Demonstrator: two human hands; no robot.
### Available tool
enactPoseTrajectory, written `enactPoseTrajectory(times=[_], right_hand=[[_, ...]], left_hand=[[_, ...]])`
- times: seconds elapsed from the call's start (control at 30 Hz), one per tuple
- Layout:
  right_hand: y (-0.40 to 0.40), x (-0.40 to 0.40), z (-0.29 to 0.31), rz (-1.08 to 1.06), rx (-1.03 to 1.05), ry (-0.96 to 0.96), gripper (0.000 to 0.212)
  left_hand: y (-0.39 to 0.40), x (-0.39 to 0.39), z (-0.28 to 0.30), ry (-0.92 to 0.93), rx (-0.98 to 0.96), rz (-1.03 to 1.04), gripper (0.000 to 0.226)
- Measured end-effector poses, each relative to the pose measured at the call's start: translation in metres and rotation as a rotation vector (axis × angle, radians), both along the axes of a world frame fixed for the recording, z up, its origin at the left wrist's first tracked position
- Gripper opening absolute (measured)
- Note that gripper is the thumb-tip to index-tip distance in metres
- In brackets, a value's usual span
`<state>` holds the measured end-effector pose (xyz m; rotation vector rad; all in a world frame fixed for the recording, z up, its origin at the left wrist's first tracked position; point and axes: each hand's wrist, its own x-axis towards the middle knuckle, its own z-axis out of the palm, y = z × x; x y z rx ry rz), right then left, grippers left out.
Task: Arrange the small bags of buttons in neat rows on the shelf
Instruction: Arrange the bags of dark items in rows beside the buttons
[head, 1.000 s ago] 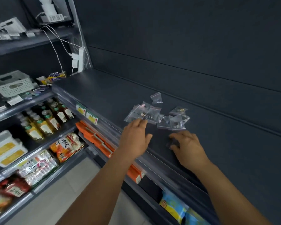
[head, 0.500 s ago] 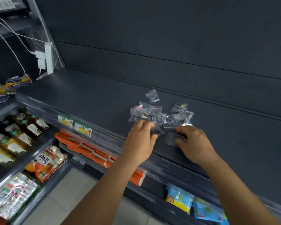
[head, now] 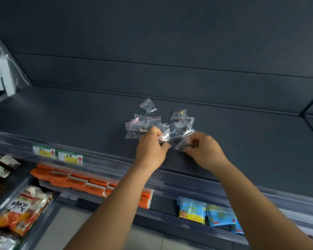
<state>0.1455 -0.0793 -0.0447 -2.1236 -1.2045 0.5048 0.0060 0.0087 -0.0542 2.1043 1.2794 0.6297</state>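
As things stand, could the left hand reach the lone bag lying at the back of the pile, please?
Probably yes, but not freely: the left hand already pinches a bag, and the pile lies between it and the lone bag. Nothing stands over the pile, so it could reach above it.

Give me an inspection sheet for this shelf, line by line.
Surface: dark shelf, mostly bare.
Job's things: heap of small bags, no rows; one stray bag behind it.
Clutter: nothing seen.
Grippers: left hand pinches a bag; right hand pinches another bag.
Cables: white power strip with cord, far left.
Surroundings: orange packs, blue packets on the tier below; price tags.
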Motion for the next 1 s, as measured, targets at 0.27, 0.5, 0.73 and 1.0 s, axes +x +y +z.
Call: enactPoseTrajectory(times=[0.27,0.5,0.73,1.0], right_hand=[[-0.059,0.031,0.028,-0.249,0.288,0.373,0.015],[-0.145,0.093,0.046,-0.391,0.390,0.384,0.012],[-0.272,0.168,0.049,-0.453,0.388,0.448,0.027],[-0.415,0.247,0.049,-0.701,0.550,0.446,0.030]], left_hand=[[-0.048,0.050,0.034,-0.342,-0.169,-0.152,0.014],[-0.135,0.128,0.044,-0.379,-0.323,-0.355,0.013],[-0.255,0.222,0.047,-0.423,-0.438,-0.470,0.021],[-0.387,0.317,0.054,-0.449,-0.509,-0.597,0.011]])
